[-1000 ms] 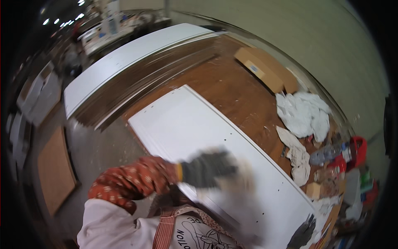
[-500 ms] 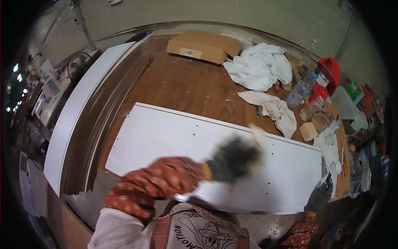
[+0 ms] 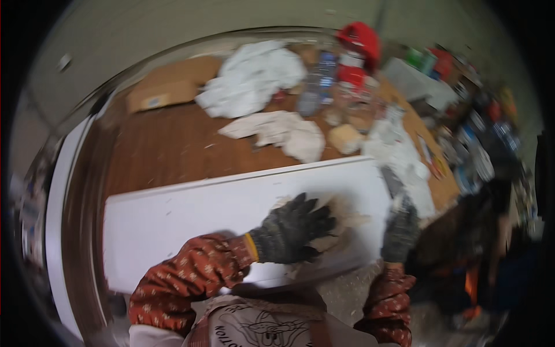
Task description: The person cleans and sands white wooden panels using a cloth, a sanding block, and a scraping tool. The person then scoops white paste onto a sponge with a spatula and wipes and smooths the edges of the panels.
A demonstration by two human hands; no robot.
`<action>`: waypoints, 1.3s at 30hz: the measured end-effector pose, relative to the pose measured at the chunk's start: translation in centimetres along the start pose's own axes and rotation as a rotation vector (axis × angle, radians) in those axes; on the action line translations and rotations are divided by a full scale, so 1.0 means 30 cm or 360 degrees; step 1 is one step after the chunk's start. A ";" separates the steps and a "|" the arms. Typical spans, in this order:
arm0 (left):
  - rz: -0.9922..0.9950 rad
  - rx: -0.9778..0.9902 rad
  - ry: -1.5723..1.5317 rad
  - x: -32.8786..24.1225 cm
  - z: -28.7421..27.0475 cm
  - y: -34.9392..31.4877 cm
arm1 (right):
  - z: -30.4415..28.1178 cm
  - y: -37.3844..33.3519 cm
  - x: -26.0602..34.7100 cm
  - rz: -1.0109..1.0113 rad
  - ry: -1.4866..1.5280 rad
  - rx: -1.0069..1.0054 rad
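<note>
A long white panel point(image 3: 191, 222) with small dark holes lies flat on the brown worktable. My left hand point(image 3: 295, 228), in a dark grey knit glove with a yellow cuff, rests on the panel's right half with fingers spread. Beneath and beside it is a crumpled beige cloth point(image 3: 347, 217), partly hidden by the glove. My right hand point(image 3: 400, 231), in the same kind of glove, is at the panel's right end. Blur hides how its fingers lie and whether they grip the edge. Patterned red sleeves cover both forearms.
Behind the panel lie a cardboard box point(image 3: 173, 84), a white crumpled plastic sheet point(image 3: 251, 75), a cream rag point(image 3: 283, 132), a clear bottle point(image 3: 312, 92) and a yellowish block point(image 3: 346, 139). Red-handled scissors point(image 3: 430, 157) lie at the right. White panels point(image 3: 72, 179) are stacked at the left.
The view has swung to the right, so the table's things sit further left. My left hand has slowed from a blur, its spread fingers now plain on the cloth. My right hand remains at the panel's end.
</note>
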State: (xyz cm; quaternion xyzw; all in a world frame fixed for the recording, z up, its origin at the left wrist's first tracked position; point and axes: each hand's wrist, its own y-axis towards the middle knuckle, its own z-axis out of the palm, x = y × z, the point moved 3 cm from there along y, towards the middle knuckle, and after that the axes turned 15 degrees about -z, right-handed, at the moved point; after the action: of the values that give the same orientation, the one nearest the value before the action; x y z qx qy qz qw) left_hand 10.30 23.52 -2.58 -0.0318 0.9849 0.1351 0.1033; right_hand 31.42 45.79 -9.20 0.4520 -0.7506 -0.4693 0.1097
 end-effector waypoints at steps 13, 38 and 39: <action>-0.0712 -0.0426 0.0089 -0.086 -0.085 0.422 | -0.476 0.115 -0.112 0.0727 0.1103 -0.0006; -0.1741 -0.0780 0.0307 0.072 -0.374 -0.517 | 0.060 0.769 -0.307 -0.0232 0.0496 0.0585; -0.1746 -0.0820 0.0299 0.071 -0.367 -0.512 | 0.150 0.786 -0.341 -0.0253 0.0508 0.0507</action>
State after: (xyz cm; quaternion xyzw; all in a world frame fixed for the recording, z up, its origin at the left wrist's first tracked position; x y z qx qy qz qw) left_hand 7.48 5.69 3.36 -0.5699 0.7655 0.2927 0.0595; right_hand 21.02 60.07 9.99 0.5898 -0.7504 -0.2747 0.1169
